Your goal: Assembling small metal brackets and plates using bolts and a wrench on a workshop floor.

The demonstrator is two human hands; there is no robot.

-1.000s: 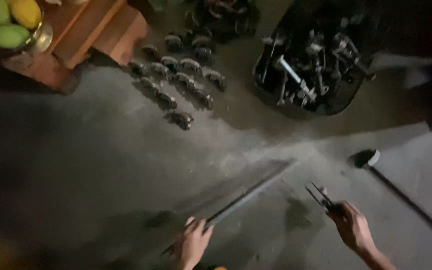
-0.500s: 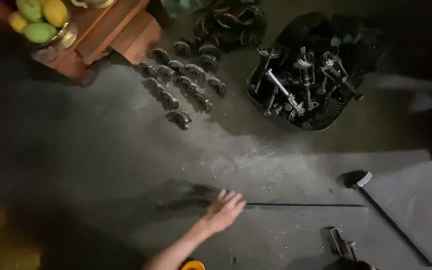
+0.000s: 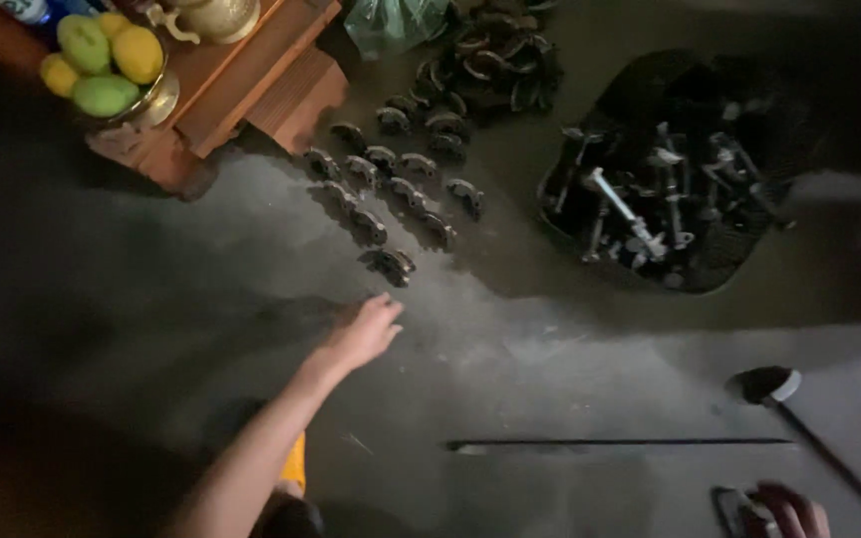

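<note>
My left hand [image 3: 366, 331] stretches forward over the grey floor, fingers apart and holding nothing. Its fingertips are just short of the nearest small metal clamp [image 3: 391, 264]. Beyond that clamp, several more clamps [image 3: 391, 189] lie in rows. A long thin metal rod [image 3: 620, 444] lies flat on the floor, apart from both hands. At the bottom right edge, only the fingers of my right hand [image 3: 787, 513] show, curled on a dark pair of pliers [image 3: 731, 506].
A black basket [image 3: 749, 261] full of bolts sits at the right. A hammer [image 3: 764, 385] lies on the floor near it. A pile of curved metal pieces [image 3: 495, 60] is at the top. A wooden stand [image 3: 241, 85] bears a bowl of fruit [image 3: 102, 70].
My left hand let go of the long rod, which now lies flat, and reached forward to the clamps. My right hand with the pliers dropped to the bottom right edge.
</note>
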